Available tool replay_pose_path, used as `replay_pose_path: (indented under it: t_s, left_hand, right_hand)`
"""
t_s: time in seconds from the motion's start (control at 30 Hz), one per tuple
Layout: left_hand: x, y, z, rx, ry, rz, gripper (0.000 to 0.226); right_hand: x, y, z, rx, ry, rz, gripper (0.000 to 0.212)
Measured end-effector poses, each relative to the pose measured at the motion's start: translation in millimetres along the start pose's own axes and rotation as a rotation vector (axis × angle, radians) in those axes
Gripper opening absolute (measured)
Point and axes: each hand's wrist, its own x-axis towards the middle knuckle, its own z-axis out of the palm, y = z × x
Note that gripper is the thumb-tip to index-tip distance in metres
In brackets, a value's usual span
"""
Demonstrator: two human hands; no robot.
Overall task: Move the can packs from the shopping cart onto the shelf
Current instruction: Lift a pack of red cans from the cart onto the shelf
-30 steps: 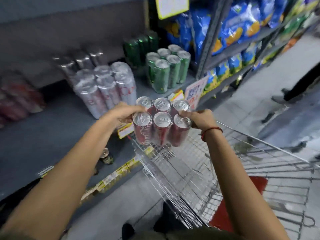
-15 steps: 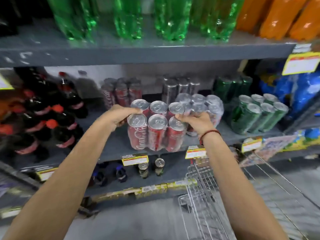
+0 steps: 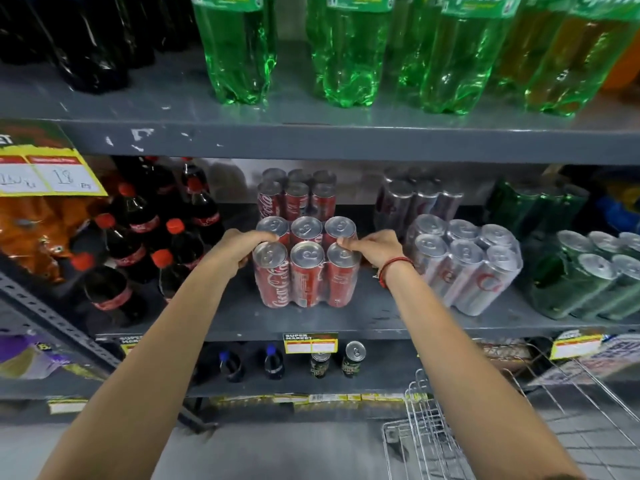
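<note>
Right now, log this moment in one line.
stage: placing | red pack: on shelf | left hand: gripping pack | right hand: gripping pack

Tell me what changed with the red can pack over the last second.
The shrink-wrapped six-pack of red cola cans went from above the wire shopping cart forward to the grey metal shelf, where its base now appears to rest in front of another red pack. The left hand and right hand kept their grip on its sides. The silver pack alongside stayed put.
</note>
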Motion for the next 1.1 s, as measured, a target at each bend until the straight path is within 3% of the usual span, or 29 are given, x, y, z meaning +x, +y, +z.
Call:
replay_pose_path:
  t_s: [0.3, 0.57, 0.63, 0.73, 0.8, 0.97, 1.1]
  left_hand:
    - [13, -17, 4, -0.045, -0.010, 0.072, 0.030]
    - [-5, -107, 16, -0.393, 0.192, 0.331, 0.054]
    - [-5, -132, 17, -0.299, 0.111, 0.373, 0.067]
    - [8, -150, 16, 0.083, -0.038, 0.432, 0.088]
    - [15, -150, 17, 0.252, -0.063, 0.461, 0.090]
    - [15, -146, 24, 0.278, -0.008, 0.456, 0.072]
    - [12, -147, 24, 0.251, 0.004, 0.478, 0.070]
  right_hand:
    - [9, 17, 15, -0.020, 0.025, -0.058, 0.042]
    - [-13, 89, 25, 0.315, -0.060, -0.124, 0.079]
    - [-19, 102, 29, 0.235, -0.115, -0.132, 0.085]
    - [-23, 108, 38, 0.048, -0.215, -0.185, 0.073]
    - [-23, 110, 46, -0.021, -0.196, -0.207, 0.077]
    - [-28, 109, 56, -0.107, -0.094, -0.214, 0.078]
    - [-30, 106, 58, -0.136, -0.060, -0.212, 0.078]
